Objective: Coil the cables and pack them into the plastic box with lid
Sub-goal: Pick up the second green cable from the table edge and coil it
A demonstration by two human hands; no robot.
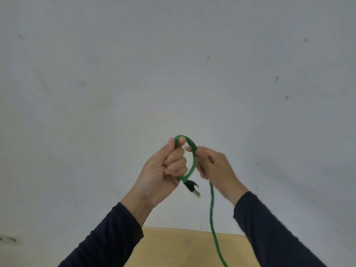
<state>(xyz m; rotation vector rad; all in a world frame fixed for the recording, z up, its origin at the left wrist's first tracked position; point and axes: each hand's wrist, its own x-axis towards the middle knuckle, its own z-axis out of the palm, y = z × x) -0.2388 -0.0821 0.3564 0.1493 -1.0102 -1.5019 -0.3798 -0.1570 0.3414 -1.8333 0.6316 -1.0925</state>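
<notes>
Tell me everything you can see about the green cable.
The green cable looks round, flexible and matte. Its top part is bent into one small upright loop, held up in front of a pale wall. The left hand is closed on the loop's left side and bottom; the right hand pinches its right side. A black plug with a pale, blurred tip hangs below the left fist. The rest of the cable drops past the right wrist, over a tan surface, and leaves the picture at the bottom.
</notes>
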